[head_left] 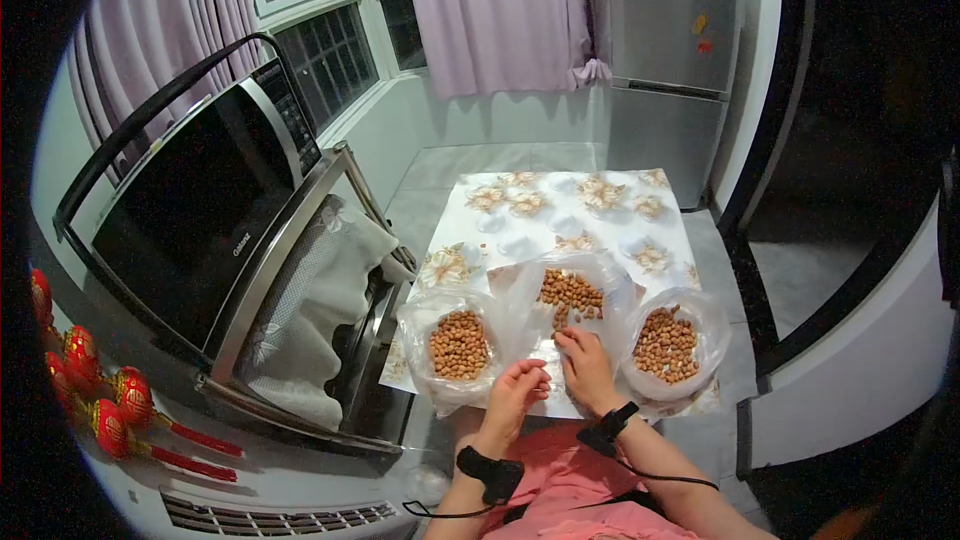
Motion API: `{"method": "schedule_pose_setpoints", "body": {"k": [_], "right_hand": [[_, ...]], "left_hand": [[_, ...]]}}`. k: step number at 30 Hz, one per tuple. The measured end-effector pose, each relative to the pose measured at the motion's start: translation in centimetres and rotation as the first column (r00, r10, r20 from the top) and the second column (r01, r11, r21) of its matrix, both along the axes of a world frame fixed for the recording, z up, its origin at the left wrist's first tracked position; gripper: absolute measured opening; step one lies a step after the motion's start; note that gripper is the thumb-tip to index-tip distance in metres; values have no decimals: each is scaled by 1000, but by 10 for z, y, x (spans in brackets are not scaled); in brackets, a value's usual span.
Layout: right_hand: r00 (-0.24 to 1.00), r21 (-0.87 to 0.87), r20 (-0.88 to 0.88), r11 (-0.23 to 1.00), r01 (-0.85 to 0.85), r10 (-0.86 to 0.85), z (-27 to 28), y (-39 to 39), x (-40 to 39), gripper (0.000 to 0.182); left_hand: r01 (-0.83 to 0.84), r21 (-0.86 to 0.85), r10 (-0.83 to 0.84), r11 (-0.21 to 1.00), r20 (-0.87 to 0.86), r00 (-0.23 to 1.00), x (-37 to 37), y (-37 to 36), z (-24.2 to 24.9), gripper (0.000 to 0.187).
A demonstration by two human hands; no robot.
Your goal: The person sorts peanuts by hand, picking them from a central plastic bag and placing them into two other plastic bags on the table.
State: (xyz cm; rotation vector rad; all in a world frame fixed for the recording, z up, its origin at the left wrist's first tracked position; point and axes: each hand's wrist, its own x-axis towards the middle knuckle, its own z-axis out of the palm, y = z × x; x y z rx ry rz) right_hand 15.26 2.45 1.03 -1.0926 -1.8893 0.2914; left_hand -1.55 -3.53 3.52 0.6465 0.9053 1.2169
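Three clear plastic bags of tan peanuts (570, 292) sit on the flowered table (610, 195). Right hand (585, 365) reaches fingers loosely spread into the middle bag (600, 275); left hand (515, 392) curls half-closed, contents unclear

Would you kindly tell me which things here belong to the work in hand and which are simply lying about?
In hand: left hand, right hand, left bag of peanuts, middle bag of peanuts, right bag of peanuts, floral table.

Lying about: microwave, fridge, red lantern string, curtain.
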Motion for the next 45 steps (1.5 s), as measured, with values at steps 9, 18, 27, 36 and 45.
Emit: {"method": "schedule_pose_setpoints", "body": {"k": [9,18,27,36,45], "right_hand": [[1000,-13,5,999,-29,29,-2,-6,4,16],[998,-47,-6,996,-70,70,-3,-6,7,19],[928,-260,-372,957,-131,26,6,-35,9,19],[930,-213,-359,964,-159,74,0,-33,11,19],[951,-157,-301,981,-118,66,-4,-31,6,24]], "left_hand": [[-87,-51,86,995,-16,996,18,16,-36,22],[-91,-31,91,995,17,996,19,12,-35,24],[23,-12,-24,1000,-31,999,15,17,-47,21],[94,-52,-101,994,-168,981,13,20,-37,22],[105,-32,-108,994,-111,988,11,19,-39,25]]}}
